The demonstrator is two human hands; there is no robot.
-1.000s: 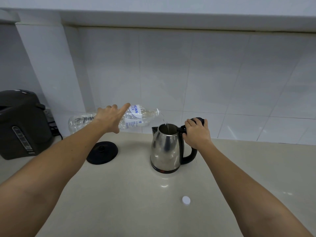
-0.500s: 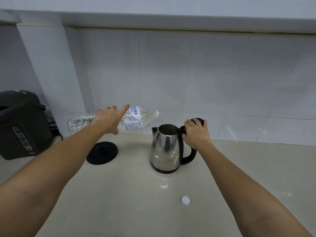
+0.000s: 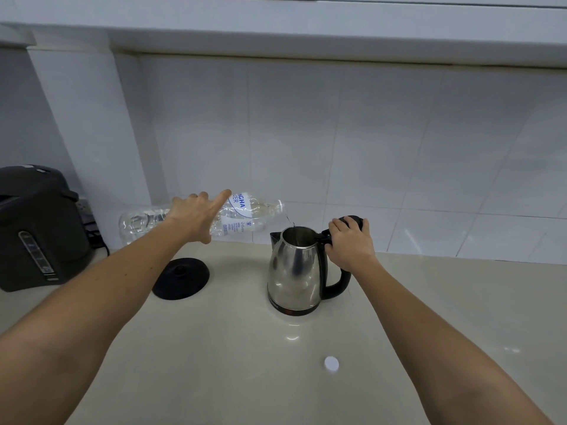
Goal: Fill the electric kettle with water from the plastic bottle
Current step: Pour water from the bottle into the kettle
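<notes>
A steel electric kettle (image 3: pixel 294 271) with a black handle stands on the pale counter (image 3: pixel 245 363), its lid tipped back and its mouth open. My right hand (image 3: pixel 349 243) grips the top of the handle and holds the lid back. My left hand (image 3: pixel 196 217) holds a clear plastic bottle (image 3: pixel 245 214) lying almost level, its mouth just above the kettle's opening. A thin stream of water runs from the bottle's mouth into the kettle. The bottle looks nearly empty.
The kettle's round black base (image 3: pixel 181 277) lies on the counter to the left of the kettle. A dark hot-water dispenser (image 3: pixel 36 231) stands at the far left with a cable behind it. A white bottle cap (image 3: pixel 331 363) lies near the front. A tiled wall closes the back.
The bottle's rear end has lifted slightly and the stream has thinned. Both hands and the kettle stay where they were.
</notes>
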